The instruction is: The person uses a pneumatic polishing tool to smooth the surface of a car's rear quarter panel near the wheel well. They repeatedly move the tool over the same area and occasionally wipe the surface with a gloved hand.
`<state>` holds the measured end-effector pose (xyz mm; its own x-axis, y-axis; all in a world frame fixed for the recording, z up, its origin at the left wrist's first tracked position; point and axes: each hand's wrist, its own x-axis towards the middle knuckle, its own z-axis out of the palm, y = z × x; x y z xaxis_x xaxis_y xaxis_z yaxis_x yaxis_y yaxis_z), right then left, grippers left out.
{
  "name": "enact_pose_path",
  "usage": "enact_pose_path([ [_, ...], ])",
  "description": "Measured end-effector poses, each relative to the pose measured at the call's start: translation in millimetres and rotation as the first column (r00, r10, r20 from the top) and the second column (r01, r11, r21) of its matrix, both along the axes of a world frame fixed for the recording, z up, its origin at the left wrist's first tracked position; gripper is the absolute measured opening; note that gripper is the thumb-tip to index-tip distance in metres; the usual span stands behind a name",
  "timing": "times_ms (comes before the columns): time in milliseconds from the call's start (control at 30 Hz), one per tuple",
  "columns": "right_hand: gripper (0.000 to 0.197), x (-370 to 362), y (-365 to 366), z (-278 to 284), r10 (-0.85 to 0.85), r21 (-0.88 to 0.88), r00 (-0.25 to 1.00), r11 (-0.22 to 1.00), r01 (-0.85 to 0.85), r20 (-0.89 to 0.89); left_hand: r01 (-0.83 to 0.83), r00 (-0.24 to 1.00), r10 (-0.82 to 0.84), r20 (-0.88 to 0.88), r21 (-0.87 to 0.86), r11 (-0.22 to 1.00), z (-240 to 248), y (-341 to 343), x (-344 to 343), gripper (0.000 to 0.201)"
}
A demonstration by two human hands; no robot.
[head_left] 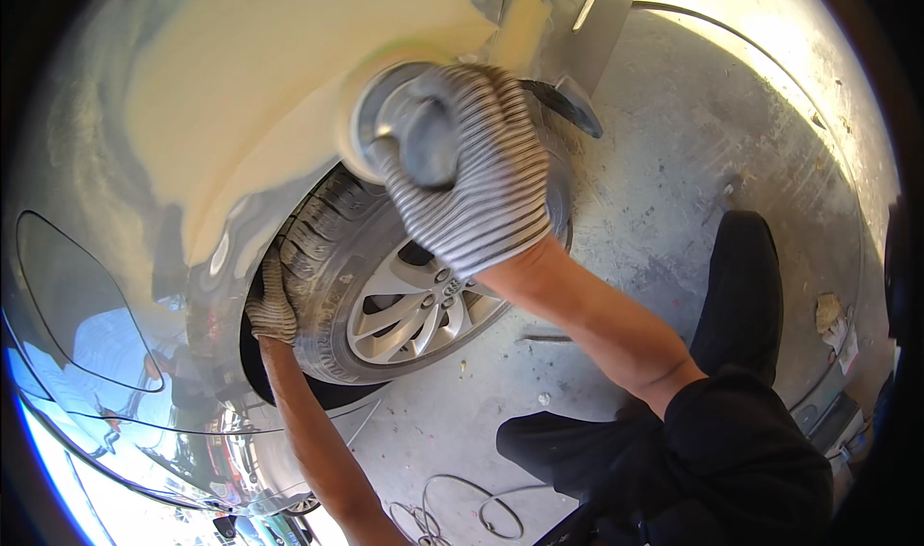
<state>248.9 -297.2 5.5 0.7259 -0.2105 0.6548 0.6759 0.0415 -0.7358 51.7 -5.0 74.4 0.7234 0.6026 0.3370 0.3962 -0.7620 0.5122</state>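
Observation:
My right hand (486,176), in a grey-and-white striped knit glove, is wrapped round a round grey sander (428,142). The sander's disc lies against the car panel (221,103), on a smooth cream-yellow patch of filler just above the wheel arch; motion blurs its details. In a similar glove, my left hand (272,310) reaches into the gap between the arch edge and the tyre (327,248). Its fingers stretch upward beside the tread, their tips partly hidden in shadow, and no held thing shows there.
A silver alloy wheel (423,301) sits inside the tyre. The fuel flap (87,296) is at the left of the panel. A thin hose (472,507) lies coiled on the grey floor, and crumpled scraps (833,320) lie at the far right. My dark-clothed legs (741,286) are at the right.

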Motion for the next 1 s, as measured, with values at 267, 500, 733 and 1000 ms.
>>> enact_pose_path([
  [267,0.052,4,-3,3,-0.025,-0.066,1.0,0.997,0.024,-0.011,0.064,0.998,-0.064,0.013,0.0,0.998,4,-9,5,0.053],
  [500,0.051,-19,4,19,0.061,-0.027,0.995,0.998,-0.059,0.078,0.013,1.0,-0.014,0.012,0.048,0.999,-6,2,-1,0.054],
  [733,0.047,7,-9,4,-0.082,-0.041,0.996,0.996,0.081,-0.019,0.04,0.999,-0.04,0.002,0.093,0.995,0,8,0,0.054],
  [1000,0.049,-28,15,21,0.028,-0.087,0.989,0.996,-0.016,0.142,0.101,0.994,-0.09,-0.059,0.212,0.972,-6,11,-7,0.05],
])
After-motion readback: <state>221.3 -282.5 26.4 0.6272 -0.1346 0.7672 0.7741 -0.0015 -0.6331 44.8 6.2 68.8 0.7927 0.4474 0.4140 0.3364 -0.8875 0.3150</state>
